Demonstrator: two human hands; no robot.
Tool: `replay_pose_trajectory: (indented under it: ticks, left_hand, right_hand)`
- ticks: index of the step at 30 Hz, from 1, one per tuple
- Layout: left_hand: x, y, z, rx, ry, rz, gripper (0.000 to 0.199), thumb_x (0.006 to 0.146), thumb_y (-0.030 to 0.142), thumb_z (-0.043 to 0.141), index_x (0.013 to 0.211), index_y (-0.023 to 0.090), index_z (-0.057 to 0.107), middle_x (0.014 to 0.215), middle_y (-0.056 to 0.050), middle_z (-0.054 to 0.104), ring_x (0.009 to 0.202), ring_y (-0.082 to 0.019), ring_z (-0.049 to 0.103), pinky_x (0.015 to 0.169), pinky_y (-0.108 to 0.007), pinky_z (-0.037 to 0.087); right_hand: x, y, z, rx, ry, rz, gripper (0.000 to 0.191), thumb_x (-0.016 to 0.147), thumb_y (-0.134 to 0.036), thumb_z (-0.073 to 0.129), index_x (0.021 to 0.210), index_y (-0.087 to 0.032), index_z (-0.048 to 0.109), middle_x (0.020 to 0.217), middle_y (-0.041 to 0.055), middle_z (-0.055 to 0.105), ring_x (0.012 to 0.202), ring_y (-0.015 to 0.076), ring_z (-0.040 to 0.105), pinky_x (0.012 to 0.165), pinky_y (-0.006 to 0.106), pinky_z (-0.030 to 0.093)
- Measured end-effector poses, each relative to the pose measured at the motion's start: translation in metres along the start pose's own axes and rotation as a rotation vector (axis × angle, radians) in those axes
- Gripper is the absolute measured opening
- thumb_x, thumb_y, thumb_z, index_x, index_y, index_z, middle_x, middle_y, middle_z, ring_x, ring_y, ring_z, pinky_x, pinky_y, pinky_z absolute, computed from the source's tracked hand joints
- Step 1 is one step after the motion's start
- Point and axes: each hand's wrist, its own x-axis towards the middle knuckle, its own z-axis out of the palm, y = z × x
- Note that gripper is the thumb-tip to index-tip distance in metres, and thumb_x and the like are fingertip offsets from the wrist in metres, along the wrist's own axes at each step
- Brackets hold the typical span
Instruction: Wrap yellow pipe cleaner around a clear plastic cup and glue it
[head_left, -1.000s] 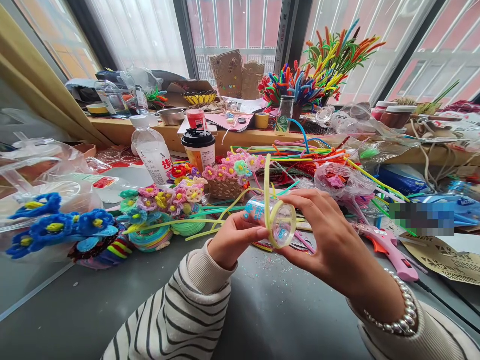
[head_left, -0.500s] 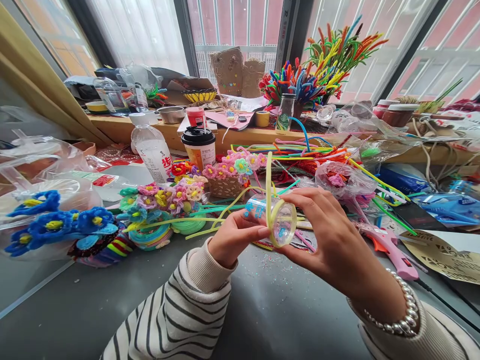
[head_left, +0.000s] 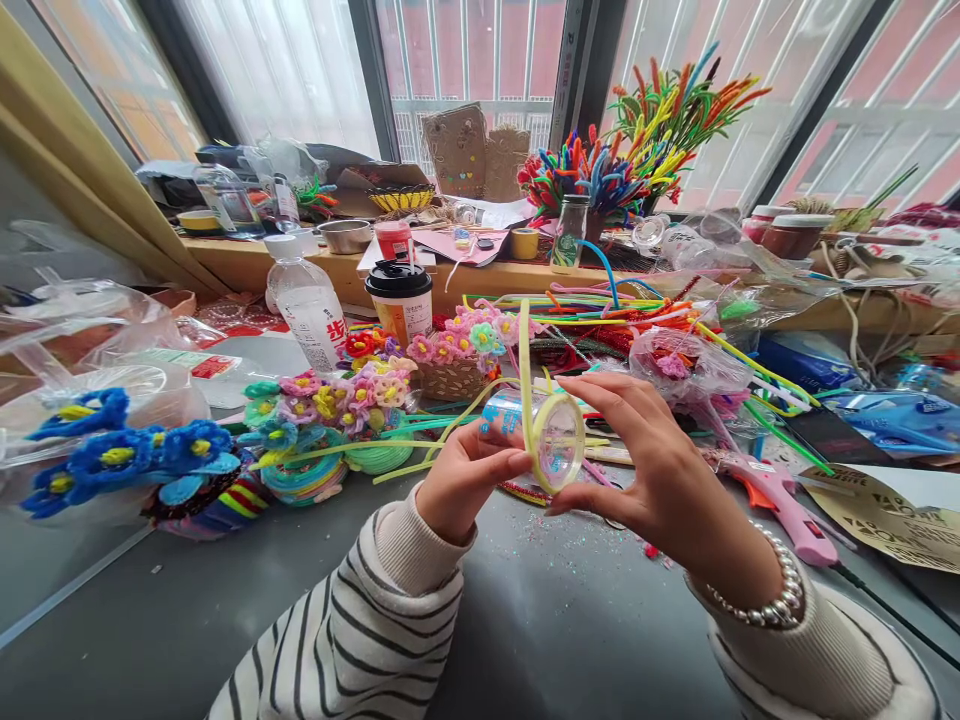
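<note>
From my end, the left hand point(head_left: 466, 478) is pinching the yellow strip point(head_left: 525, 370) against the clear cup point(head_left: 561, 448) between both hands, the right hand point(head_left: 654, 468) spread around it (can't tell if gripping), so I'd press the strip snug without squashing anything.

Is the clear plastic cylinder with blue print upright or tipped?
Tipped: the cylinder points sideways, its yellow-rimmed round end facing the right hand.

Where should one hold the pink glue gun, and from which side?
The glue gun is probably best gripped by its handle, from the near right: the handle slants that way, with the cord at its end, while the opposite end points leftward.
</note>
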Motion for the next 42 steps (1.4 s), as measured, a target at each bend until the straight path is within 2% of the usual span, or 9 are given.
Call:
replay_pose_trajectory:
  ticks: [6, 10, 20, 23, 26, 29, 32, 37, 42]
  left_hand:
    - [0.0, 0.001, 0.005, -0.227, -0.204, -0.007, 0.017, 0.055, 0.029, 0.075, 0.052, 0.017, 0.063, 0.049, 0.005, 0.054, 0.047, -0.005, 0.049, 0.068, -0.025, 0.047]
    - [-0.002, 0.003, 0.006, -0.297, -0.215, -0.002, 0.015, 0.054, 0.029, 0.076, 0.056, 0.019, 0.064, 0.05, 0.006, 0.053, 0.047, -0.005, 0.047, 0.071, -0.026, 0.048]
    - [-0.006, 0.007, 0.006, -0.41, -0.274, 0.063, 0.014, 0.054, 0.025, 0.076, 0.054, 0.02, 0.063, 0.047, 0.006, 0.045, 0.045, -0.004, 0.041, 0.069, -0.026, 0.05]
    - [-0.006, 0.008, 0.006, -0.471, -0.244, 0.081, 0.015, 0.054, 0.022, 0.076, 0.054, 0.018, 0.061, 0.049, 0.006, 0.048, 0.046, -0.004, 0.044, 0.069, -0.027, 0.051]
    - [-0.004, 0.007, 0.005, -0.523, -0.165, 0.078, 0.016, 0.054, 0.022, 0.076, 0.055, 0.018, 0.061, 0.051, 0.006, 0.053, 0.046, -0.004, 0.047, 0.06, -0.023, 0.05]
    - [-0.001, 0.005, 0.005, -0.517, -0.059, 0.064, 0.016, 0.054, 0.021, 0.076, 0.058, 0.018, 0.061, 0.053, 0.006, 0.056, 0.045, -0.005, 0.049, 0.055, -0.022, 0.049]
    - [0.002, 0.005, 0.004, -0.49, 0.014, 0.056, 0.015, 0.055, 0.021, 0.075, 0.059, 0.018, 0.061, 0.052, 0.006, 0.057, 0.053, -0.009, 0.056, 0.061, -0.024, 0.05]
    - [0.005, 0.006, 0.003, -0.465, 0.135, 0.04, 0.009, 0.063, 0.022, 0.068, 0.065, 0.016, 0.061, 0.064, 0.002, 0.064, 0.076, -0.016, 0.062, 0.073, -0.029, 0.05]
    - [0.005, 0.007, 0.002, -0.453, 0.173, 0.031, 0.008, 0.064, 0.021, 0.067, 0.071, 0.019, 0.064, 0.068, 0.002, 0.067, 0.075, -0.015, 0.062, 0.073, -0.029, 0.05]
  right_hand:
    - [0.002, -0.002, -0.004, 0.032, 0.058, -0.032, 0.07, 0.064, -0.054, 0.061, 0.119, -0.015, 0.044, 0.116, 0.0132, 0.051, 0.111, 0.0251, 0.044, 0.096, 0.039, 0.036]
    - [0.002, 0.0, -0.006, 0.038, 0.068, -0.033, 0.066, 0.065, -0.05, 0.063, 0.119, -0.015, 0.044, 0.116, 0.0126, 0.051, 0.111, 0.0243, 0.045, 0.095, 0.038, 0.037]
    - [0.003, 0.02, -0.015, -0.027, 0.144, -0.013, 0.051, 0.07, -0.038, 0.064, 0.113, -0.015, 0.05, 0.11, 0.0118, 0.056, 0.105, 0.0224, 0.05, 0.092, 0.036, 0.039]
    - [0.002, 0.028, -0.02, -0.023, 0.238, 0.047, 0.028, 0.074, -0.029, 0.061, 0.099, -0.018, 0.057, 0.099, 0.0084, 0.061, 0.097, 0.02, 0.055, 0.087, 0.034, 0.043]
    - [0.0, 0.031, -0.024, -0.005, 0.337, 0.125, 0.003, 0.076, -0.021, 0.06, 0.078, -0.02, 0.06, 0.079, 0.0028, 0.064, 0.078, 0.016, 0.059, 0.076, 0.031, 0.046]
    - [-0.001, 0.031, -0.026, 0.002, 0.396, 0.195, 0.005, 0.075, -0.022, 0.061, 0.07, -0.021, 0.06, 0.07, 0.0003, 0.062, 0.068, 0.0142, 0.057, 0.067, 0.029, 0.045]
    - [0.0, 0.029, -0.026, 0.003, 0.408, 0.226, 0.007, 0.076, -0.024, 0.059, 0.071, -0.02, 0.06, 0.07, 0.0007, 0.061, 0.066, 0.0139, 0.057, 0.065, 0.028, 0.044]
    - [-0.001, 0.03, -0.026, 0.034, 0.404, 0.271, 0.012, 0.081, -0.027, 0.053, 0.076, -0.021, 0.062, 0.075, 0.002, 0.063, 0.07, 0.0153, 0.058, 0.065, 0.029, 0.044]
    - [-0.004, 0.032, -0.027, 0.082, 0.377, 0.377, 0.013, 0.08, -0.033, 0.053, 0.074, -0.022, 0.059, 0.072, 0.0019, 0.061, 0.066, 0.0162, 0.056, 0.061, 0.03, 0.043]
